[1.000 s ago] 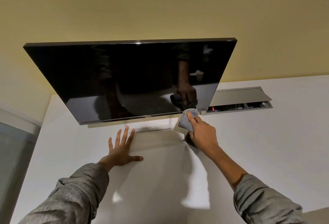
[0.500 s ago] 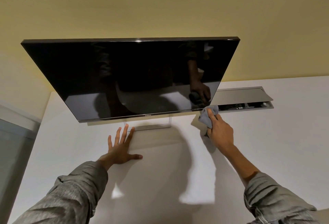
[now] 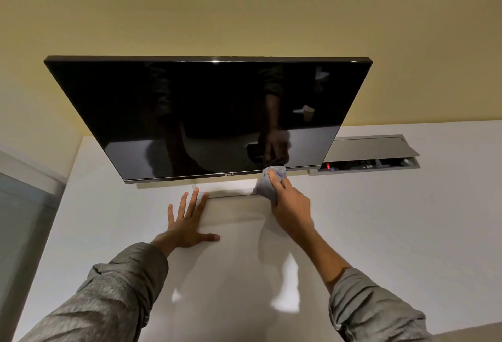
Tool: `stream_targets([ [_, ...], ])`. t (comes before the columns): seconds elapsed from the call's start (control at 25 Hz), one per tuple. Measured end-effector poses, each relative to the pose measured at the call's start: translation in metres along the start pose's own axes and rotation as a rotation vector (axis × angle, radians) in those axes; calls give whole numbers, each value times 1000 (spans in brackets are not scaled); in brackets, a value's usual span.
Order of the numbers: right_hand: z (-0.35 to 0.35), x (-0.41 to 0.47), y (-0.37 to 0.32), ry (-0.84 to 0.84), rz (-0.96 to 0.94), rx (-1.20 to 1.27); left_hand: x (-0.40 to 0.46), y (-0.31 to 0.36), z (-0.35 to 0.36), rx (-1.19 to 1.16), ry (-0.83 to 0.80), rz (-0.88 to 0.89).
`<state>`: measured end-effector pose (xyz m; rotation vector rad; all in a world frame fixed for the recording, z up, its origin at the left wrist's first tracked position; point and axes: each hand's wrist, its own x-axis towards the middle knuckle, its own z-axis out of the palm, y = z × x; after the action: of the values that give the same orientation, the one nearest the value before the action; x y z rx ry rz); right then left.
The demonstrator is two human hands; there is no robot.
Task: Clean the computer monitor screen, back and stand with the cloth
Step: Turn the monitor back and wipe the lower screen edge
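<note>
I'm seeing the right hand [image 3: 292,207] gripping a bunched grey cloth [image 3: 269,185], fingers curled round it, and pressing the cloth's top against the lower bezel of the monitor [image 3: 209,113], just right of the logo. The cloth is sticking out above and to the left of the knuckles, and its lower part is hanging down toward the stand base [image 3: 231,191]. The monitor's dark screen is sitting directly above both hands, tilted forward, and it's reflecting the right arm and the cloth. I'm seeing the left hand [image 3: 187,226] lying flat and open on the white tabletop [image 3: 394,233], fingers spread, thumb pointing toward the right hand. Its fingertips [image 3: 205,197] are reaching the front-left corner of the stand base; I can't tell whether they're actually touching it. The stand base is sitting between the two hands, just under the screen's bottom edge. Beyond the right hand, further right, a cable tray [image 3: 372,158] is lying recessed in the tabletop with its lid flipped open, a small red light showing inside. Grey sleeves [image 3: 108,295] are covering both forearms below the hands. A yellow wall [image 3: 244,7] is standing behind the monitor.
</note>
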<state>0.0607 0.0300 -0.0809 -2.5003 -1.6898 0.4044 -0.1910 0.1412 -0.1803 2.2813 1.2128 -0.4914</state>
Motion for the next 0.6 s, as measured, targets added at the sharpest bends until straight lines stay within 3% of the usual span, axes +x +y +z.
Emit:
stream_targets([
  [0.08,-4,1,24,-8,64,-141,-1,1,-1,-2,-3,0],
  [0.32,-24,-5,103,64,262,-100,-4,2,-2,-7,-7,6],
  [0.6,-4,4,60,35,327,87,-5,2,-3,-6,-14,8],
])
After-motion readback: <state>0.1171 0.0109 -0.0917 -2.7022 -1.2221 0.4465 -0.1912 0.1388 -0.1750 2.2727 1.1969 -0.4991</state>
